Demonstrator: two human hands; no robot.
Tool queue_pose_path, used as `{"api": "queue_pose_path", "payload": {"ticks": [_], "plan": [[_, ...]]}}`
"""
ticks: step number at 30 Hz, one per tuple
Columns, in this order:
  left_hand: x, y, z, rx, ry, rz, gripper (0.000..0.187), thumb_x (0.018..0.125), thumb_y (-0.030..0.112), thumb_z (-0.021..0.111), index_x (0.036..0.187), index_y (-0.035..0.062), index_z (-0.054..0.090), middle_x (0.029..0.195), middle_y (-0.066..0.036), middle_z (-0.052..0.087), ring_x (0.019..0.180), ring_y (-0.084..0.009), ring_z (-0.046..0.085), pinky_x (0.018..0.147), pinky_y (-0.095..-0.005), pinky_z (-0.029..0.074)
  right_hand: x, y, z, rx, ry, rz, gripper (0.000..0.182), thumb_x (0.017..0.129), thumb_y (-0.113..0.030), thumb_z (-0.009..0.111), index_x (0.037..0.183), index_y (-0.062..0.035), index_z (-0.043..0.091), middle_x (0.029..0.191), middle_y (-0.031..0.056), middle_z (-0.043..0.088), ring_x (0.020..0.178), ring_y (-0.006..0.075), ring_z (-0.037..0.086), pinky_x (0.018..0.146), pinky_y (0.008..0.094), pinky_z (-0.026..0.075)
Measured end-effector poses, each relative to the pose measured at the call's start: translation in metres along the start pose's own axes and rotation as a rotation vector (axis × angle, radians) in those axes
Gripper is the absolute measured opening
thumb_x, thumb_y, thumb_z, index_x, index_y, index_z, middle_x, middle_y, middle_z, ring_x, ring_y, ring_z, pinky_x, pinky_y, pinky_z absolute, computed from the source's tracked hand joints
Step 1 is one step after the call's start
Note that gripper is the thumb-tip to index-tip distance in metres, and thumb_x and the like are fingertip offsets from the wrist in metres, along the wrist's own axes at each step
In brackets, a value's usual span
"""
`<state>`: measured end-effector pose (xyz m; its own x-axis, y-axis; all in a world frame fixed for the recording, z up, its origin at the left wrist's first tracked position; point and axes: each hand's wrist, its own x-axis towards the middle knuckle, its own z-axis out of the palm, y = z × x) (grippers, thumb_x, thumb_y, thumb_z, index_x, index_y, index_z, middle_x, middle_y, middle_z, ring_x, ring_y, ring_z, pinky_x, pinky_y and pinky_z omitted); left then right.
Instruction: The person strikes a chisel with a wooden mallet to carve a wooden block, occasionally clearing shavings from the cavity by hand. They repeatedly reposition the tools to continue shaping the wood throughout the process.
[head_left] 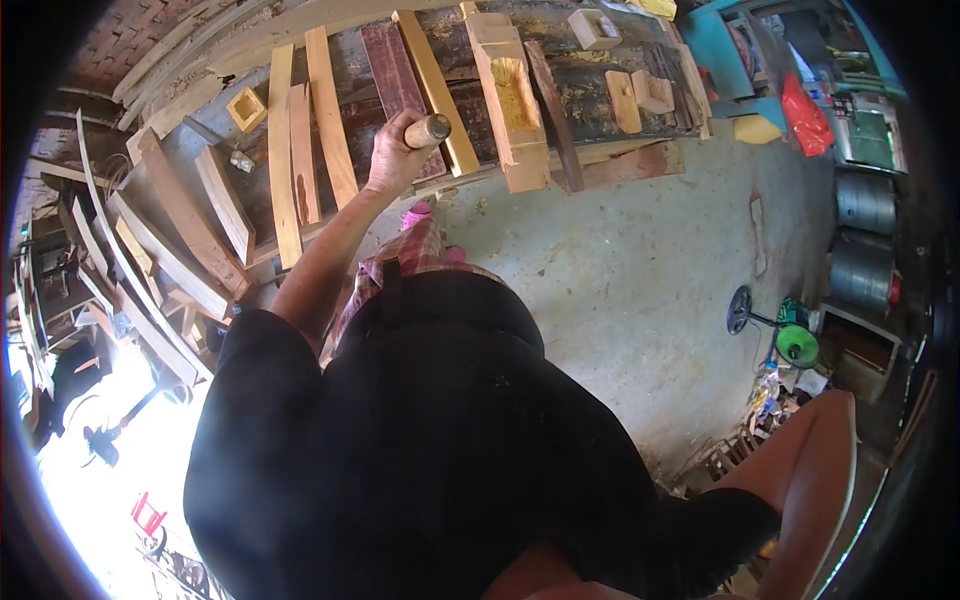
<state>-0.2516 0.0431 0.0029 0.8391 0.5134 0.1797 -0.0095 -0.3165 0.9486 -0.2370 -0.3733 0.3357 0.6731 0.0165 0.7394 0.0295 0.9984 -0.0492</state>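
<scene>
My left hand (397, 155) is closed around a round wooden handle (428, 131), whose blunt end faces up toward me. The rest of that tool is hidden by my fist. It is over the near edge of a workbench, close to a dark reddish board (393, 68) and a yellowish wooden strip (436, 92). My right arm (812, 470) is bent at the elbow at the lower right, and its hand is outside the view.
Several loose planks lie across the bench, among them a block with a hollowed recess (515, 92). A small hollowed block (246, 109) sits to the left. On the concrete floor (620, 290) at right stands a green fan (797, 345), near metal drums (862, 270).
</scene>
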Motion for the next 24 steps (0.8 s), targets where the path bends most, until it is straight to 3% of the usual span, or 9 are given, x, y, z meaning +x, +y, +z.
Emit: {"api": "queue_pose_path", "payload": {"ticks": [6, 8, 15, 17, 24], "plan": [[0.019, -0.003, 0.01, -0.026, -0.016, -0.052, 0.023, 0.075, 0.01, 0.077, 0.087, 0.0061, 0.058, 0.087, -0.011, 0.062, 0.082, -0.0253, 0.063, 0.074, -0.0352, 0.049, 0.023, 0.012, 0.0, -0.096, -0.024, 0.008, 0.01, 0.089, -0.014, 0.053, 0.086, -0.0098, 0.063, 0.085, 0.0048, 0.061, 0.081, 0.0173, 0.059, 0.075, 0.0345, 0.051], [0.025, 0.0, 0.008, 0.089, -0.048, 0.042, 0.021, 0.077, 0.009, 0.078, 0.088, 0.0071, 0.06, 0.086, -0.005, 0.063, 0.078, -0.0118, 0.059, 0.073, -0.0283, 0.049, 0.032, 0.018, -0.003, -0.116, -0.027, 0.018, 0.01, 0.089, -0.014, 0.054, 0.086, -0.0102, 0.062, 0.085, 0.0046, 0.06, 0.081, 0.0171, 0.058, 0.075, 0.0342, 0.051], [0.041, -0.001, -0.004, 0.078, -0.033, 0.01, 0.023, 0.075, 0.008, 0.077, 0.087, 0.0066, 0.057, 0.084, -0.006, 0.06, 0.076, -0.0132, 0.057, 0.072, -0.029, 0.048, 0.052, 0.042, -0.026, -0.165, -0.041, 0.028, 0.008, 0.088, -0.014, 0.055, 0.085, -0.0114, 0.062, 0.083, 0.0035, 0.059, 0.079, 0.0162, 0.057, 0.074, 0.033, 0.05], [0.045, -0.004, -0.01, 0.095, -0.095, 0.01, 0.025, 0.074, 0.01, 0.076, 0.091, 0.007, 0.057, 0.091, -0.011, 0.061, 0.085, -0.0312, 0.063, 0.076, -0.0385, 0.05, 0.053, 0.047, -0.031, -0.186, -0.041, 0.021, 0.008, 0.088, -0.014, 0.055, 0.085, -0.0117, 0.062, 0.083, 0.0032, 0.059, 0.078, 0.016, 0.057, 0.074, 0.0326, 0.05], [0.056, -0.002, -0.012, 0.059, -0.102, 0.012, 0.022, 0.075, 0.01, 0.075, 0.09, 0.0075, 0.059, 0.089, -0.011, 0.061, 0.084, -0.0313, 0.063, 0.076, -0.0377, 0.051, 0.049, 0.059, -0.051, -0.278, -0.042, -0.001, 0.006, 0.087, -0.013, 0.056, 0.085, -0.013, 0.061, 0.081, 0.0022, 0.058, 0.076, 0.0151, 0.056, 0.073, 0.0315, 0.049]]}}
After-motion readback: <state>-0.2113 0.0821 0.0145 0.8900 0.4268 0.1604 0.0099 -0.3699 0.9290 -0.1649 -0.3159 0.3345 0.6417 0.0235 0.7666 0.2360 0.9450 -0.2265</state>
